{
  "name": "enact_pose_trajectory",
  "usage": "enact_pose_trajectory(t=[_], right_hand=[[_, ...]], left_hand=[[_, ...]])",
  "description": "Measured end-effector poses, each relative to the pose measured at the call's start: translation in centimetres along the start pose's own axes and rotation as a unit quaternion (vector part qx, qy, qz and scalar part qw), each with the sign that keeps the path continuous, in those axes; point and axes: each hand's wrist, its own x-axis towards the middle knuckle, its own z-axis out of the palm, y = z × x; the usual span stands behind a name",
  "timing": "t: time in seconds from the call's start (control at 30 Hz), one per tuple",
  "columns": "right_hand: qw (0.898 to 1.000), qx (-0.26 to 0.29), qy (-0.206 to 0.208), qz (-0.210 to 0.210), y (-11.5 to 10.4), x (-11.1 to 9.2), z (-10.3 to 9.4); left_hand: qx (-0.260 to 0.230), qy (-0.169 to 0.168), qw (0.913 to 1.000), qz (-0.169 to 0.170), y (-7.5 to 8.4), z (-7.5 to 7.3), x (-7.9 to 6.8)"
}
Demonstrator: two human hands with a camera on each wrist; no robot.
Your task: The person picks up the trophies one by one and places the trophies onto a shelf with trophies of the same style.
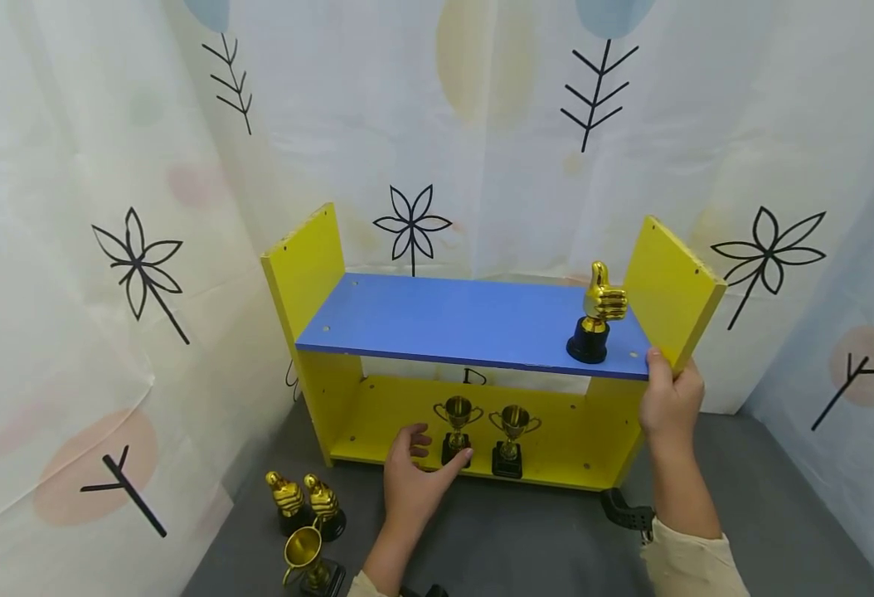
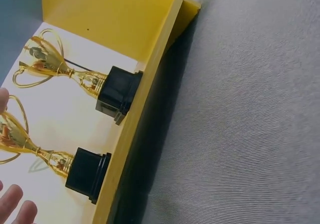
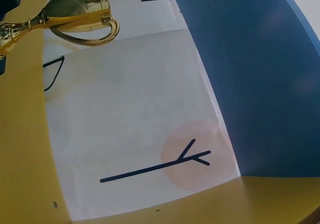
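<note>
Two gold trophy cups on black bases stand on the yellow bottom board of a small shelf unit: a left cup [image 1: 458,412] and a right cup [image 1: 514,424]. My left hand [image 1: 416,487] is in front of the left cup, thumb and fingers spread on either side of it. In the left wrist view, fingertips [image 2: 25,212] show beside that cup, apart from its black base [image 2: 86,174]. My right hand [image 1: 672,408] grips the front edge of the yellow right side panel [image 1: 672,286], thumb by the blue shelf [image 1: 452,319]. The right wrist view shows a gold cup [image 3: 77,7] but no hand.
A gold thumbs-up trophy [image 1: 596,311] stands at the blue shelf's right end. On the grey table [image 1: 526,539], left of the unit, are two thumbs-up trophies, one left [image 1: 288,502] and one right [image 1: 323,506], and another gold cup [image 1: 304,549]. A patterned curtain [image 1: 482,166] hangs behind.
</note>
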Motion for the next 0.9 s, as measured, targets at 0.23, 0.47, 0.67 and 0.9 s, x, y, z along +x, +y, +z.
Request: enact_pose_trajectory(t=[0.23,0.47,0.67,0.9], right_hand=[[1.000,0.001,-0.001,-0.001,0.0,0.0,0.0],[1.000,0.003,-0.002,0.005,0.1,0.0,0.0],[1.000,-0.001,-0.004,0.000,0.2,0.1,0.0],[1.000,-0.005,-0.003,0.000,0.1,0.0,0.1]], left_hand=[[0.009,-0.001,0.9999,-0.012,-0.1,-0.4,-0.6],[0.040,0.009,0.9991,-0.010,0.1,-1.0,-1.2],[0.034,0.007,0.9992,-0.018,0.2,-1.5,-1.3],[0.010,-0.025,0.9996,-0.011,0.5,-2.5,-1.4]])
